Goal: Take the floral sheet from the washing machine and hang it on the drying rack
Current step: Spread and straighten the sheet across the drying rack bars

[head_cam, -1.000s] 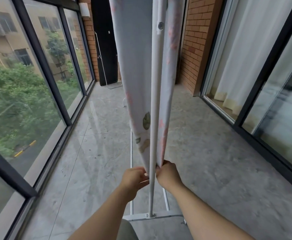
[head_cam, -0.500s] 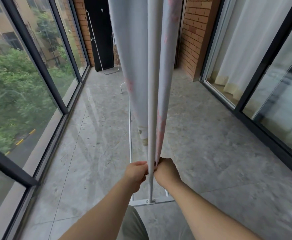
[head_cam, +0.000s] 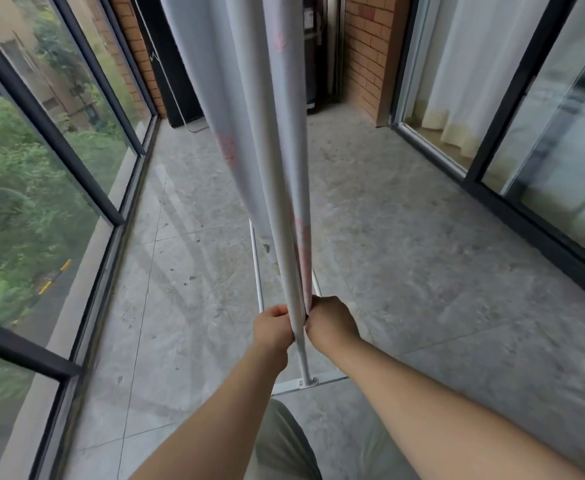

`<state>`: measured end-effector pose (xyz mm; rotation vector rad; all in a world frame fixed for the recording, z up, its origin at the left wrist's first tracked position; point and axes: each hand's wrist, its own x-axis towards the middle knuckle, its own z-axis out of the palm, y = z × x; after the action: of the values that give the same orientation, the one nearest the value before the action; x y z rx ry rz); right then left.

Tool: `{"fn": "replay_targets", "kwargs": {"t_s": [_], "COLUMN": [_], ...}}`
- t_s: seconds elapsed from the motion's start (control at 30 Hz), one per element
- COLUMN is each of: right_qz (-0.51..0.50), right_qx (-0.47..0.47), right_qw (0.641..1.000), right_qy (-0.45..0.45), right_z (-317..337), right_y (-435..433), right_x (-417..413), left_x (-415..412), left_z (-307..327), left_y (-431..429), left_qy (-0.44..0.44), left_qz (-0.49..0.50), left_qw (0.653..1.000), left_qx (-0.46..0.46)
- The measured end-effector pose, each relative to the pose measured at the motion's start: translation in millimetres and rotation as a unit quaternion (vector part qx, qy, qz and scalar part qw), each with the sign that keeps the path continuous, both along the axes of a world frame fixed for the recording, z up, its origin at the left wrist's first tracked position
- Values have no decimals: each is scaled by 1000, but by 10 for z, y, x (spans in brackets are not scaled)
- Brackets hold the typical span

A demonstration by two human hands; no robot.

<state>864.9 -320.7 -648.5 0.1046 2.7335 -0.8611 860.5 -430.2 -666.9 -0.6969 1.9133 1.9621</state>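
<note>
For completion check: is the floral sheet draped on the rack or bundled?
Draped: the floral sheet hangs either side of the rack pole; left hand and right hand pinch its bottom.

Drying rack [head_cam: 304, 370] on seemingly tiled floor [head_cam: 422, 271]

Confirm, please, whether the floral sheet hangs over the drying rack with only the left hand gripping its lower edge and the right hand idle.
Not quite: the head view shows the right hand also gripping the lower edge, beside the left hand. The floral sheet does hang over the drying rack.
</note>
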Motion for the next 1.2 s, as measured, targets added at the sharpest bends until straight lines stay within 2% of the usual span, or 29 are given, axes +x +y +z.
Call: {"fn": "replay_targets", "kwargs": {"t_s": [0.1, 0.2, 0.27, 0.3, 0.4, 0.5, 0.63, 0.8, 0.97, 1.2], "right_qz": [49, 95, 74, 29, -86, -174, -267, -299, -287, -231], "right_qx": [4, -7, -22, -51, -154, -194, -217, -206, -200, -167], "right_qw": [999, 993, 995, 996, 982, 965, 939, 931, 935, 956], "right_qy": [-22, -63, -60, -69, -69, -30, 4, 44, 66, 70], "right_z": [85, 327, 574, 751, 1338, 1993, 2987, 4008, 4620, 4776], "right_y": [55, 249, 407, 554, 1023, 1531, 2196, 2827, 3236, 3687], "right_x": [16, 102, 192, 278, 528, 750, 983, 1031, 844, 47], "left_x": [69, 189, 394, 503, 780, 905, 861, 583, 207, -474], "left_z": [93, 133, 239, 413, 1107, 1897, 3067, 4173, 4705, 4839], "left_y": [42, 91, 141, 255, 809, 1456, 2124, 2665, 2942, 3216], "left_qy": [-28, -119, -200, -236, -279, -268, -206, -97, -102, -131], "left_qz": [21, 86, 102, 78, 10, 1, -37, -41, 41, 126], "left_qw": [999, 987, 970, 962, 951, 954, 967, 985, 993, 983], "left_qx": [-22, -69, -92, -110, -133, -130, -144, -140, -50, 29]}}
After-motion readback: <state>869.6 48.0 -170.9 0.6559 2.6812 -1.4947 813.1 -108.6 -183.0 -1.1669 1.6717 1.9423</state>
